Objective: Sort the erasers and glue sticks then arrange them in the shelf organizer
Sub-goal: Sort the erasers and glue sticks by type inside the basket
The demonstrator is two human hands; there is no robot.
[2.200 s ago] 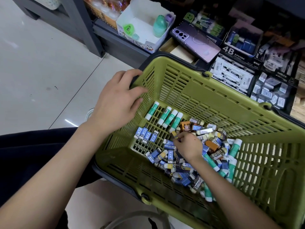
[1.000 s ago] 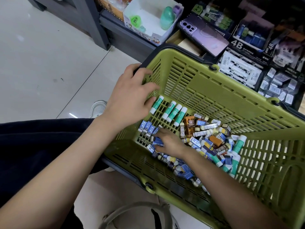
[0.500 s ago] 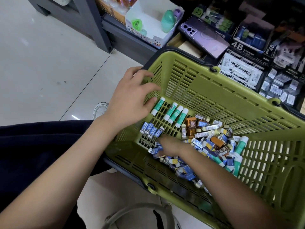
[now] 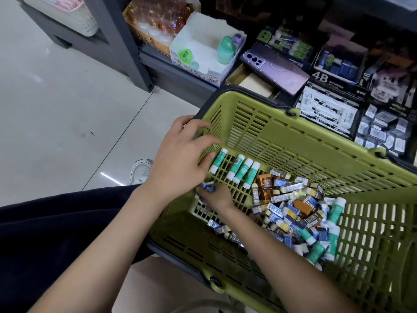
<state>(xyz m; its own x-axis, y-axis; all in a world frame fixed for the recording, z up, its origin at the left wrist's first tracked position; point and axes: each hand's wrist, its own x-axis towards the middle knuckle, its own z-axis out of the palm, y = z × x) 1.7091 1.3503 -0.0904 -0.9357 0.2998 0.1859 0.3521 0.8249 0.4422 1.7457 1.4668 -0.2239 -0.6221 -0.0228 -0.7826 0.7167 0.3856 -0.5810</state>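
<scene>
bright, even indoor light falls from above. the pale floor [image 4: 56, 98] at the left shows a small white glare streak. the far shelf [image 4: 372, 41] at the right sinks into dimness. the erasers [image 4: 282, 210] read sharp; near forearms [image 4: 90, 256] soften, and edges bow with wide-angle distortion.

The slotted olive basket [image 4: 293, 136] looks matt plastic; the pale floor tiles [image 4: 56, 98] are glossy.

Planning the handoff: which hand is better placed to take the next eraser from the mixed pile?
Likely right. The right hand is inside the basket at the blue erasers, beside the mixed pile; the left hand rests against the basket wall by the glue sticks.
</scene>
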